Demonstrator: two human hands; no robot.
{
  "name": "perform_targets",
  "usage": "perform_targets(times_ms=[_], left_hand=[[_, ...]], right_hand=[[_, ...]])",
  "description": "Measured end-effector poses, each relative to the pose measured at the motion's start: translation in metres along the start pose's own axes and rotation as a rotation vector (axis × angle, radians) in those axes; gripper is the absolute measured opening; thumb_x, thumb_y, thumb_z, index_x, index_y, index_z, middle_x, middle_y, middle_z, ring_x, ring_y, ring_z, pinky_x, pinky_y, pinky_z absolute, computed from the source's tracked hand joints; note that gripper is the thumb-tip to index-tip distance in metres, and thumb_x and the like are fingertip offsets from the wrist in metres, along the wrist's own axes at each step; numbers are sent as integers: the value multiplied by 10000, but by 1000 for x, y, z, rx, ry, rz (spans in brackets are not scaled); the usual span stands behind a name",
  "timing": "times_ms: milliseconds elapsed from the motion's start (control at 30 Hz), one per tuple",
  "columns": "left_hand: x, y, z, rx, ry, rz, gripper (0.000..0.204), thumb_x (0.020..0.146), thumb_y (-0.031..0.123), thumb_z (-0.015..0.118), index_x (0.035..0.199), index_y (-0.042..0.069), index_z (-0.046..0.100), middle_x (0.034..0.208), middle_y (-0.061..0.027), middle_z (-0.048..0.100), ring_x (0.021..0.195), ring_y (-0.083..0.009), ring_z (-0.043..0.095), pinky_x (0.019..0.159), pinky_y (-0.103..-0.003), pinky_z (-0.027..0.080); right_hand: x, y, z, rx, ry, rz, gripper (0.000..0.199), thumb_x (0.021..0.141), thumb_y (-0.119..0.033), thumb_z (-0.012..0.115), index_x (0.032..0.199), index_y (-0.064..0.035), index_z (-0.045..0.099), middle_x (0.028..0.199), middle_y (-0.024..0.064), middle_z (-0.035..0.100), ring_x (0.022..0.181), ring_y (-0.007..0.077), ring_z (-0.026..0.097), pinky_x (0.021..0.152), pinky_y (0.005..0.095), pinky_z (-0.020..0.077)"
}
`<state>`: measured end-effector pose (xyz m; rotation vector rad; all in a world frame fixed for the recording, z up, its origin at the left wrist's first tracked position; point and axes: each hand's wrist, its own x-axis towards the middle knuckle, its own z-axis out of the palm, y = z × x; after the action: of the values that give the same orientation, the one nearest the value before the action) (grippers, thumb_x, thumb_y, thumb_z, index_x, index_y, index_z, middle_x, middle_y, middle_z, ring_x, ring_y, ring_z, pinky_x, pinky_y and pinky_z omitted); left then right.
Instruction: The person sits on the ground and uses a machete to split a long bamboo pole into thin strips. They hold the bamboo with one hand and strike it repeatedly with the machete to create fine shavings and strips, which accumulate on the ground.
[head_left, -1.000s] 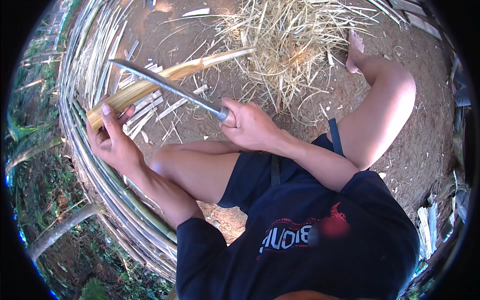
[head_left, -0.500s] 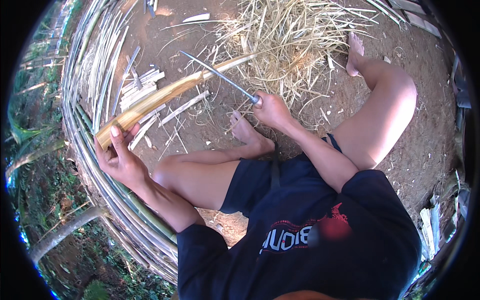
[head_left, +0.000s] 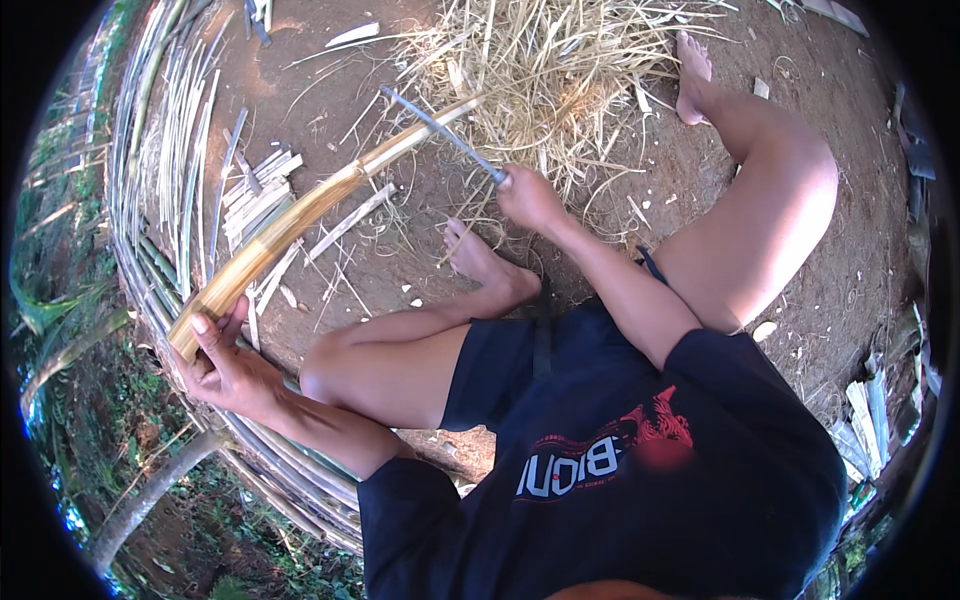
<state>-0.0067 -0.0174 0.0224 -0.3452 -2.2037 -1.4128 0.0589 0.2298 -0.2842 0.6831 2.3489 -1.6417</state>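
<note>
A person sits on bare ground, and the left hand (head_left: 225, 365) closes its grip around the near, butt end of a long bamboo slat (head_left: 300, 220), fingers wrapped over the top and thumb pressed along its side. The slat runs up and to the right from that hand, bowed slightly, with its far tip reaching into the pile of dry shavings (head_left: 560, 70). The right hand (head_left: 528, 197) has its grip clenched on the handle of a long knife (head_left: 440, 130), whose narrow blade lies across the slat near the far end, touching or just above it; which, the view does not settle.

The slat looks light for its length, stiff across its width yet springy along it, so it will likely flex and whip if held only at one end. Its split edges are probably sharp and splintery; the smooth outer skin may be slick. A firm hold at the butt, as now, seems apt, with fingers kept off the edges.

The left foot (head_left: 475, 255) rests on the ground below the blade. A curved stack of bamboo strips (head_left: 150, 200) rims the left side, with short offcuts (head_left: 250, 195) beside it.
</note>
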Motion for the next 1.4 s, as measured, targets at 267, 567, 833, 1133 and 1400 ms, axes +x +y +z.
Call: perform_targets(times_ms=[267,567,833,1133,1400], left_hand=[[4,-7,1,1,3,-16,292,950,143,613,1057,-124,565,875,-234,666,702,-232,696,642,-315,638],[14,-18,-6,-38,-16,-2,286,948,151,613,1045,-114,565,911,-221,660,728,-231,696,662,-301,644],[32,-28,-30,-396,78,56,239,942,143,615,991,-87,574,991,-225,667,957,-321,682,925,-465,577],[73,-13,-26,-1181,15,-11,97,910,99,619,960,16,628,755,-103,636,664,-182,600,640,-304,522],[136,-33,2,-1346,-358,-79,271,1012,156,458,1199,-35,502,886,-121,600,819,-172,607,664,-277,541]], right_hand=[[16,5,4,-178,48,-21,223,918,-164,517,1042,-10,620,799,146,674,637,251,640,634,425,525],[58,69,2,-39,7,422,255,869,-198,565,1038,-32,661,966,206,688,888,335,682,810,444,534],[66,80,-1,-91,37,421,479,824,-304,662,1176,1,552,1019,214,651,966,355,651,879,464,503],[-8,-9,22,-309,65,-476,556,814,-250,654,1328,-95,507,1267,213,532,1239,378,453,1027,437,391],[-56,-9,7,-112,-278,-345,333,895,-326,643,946,2,666,653,142,612,618,260,611,706,377,501]])
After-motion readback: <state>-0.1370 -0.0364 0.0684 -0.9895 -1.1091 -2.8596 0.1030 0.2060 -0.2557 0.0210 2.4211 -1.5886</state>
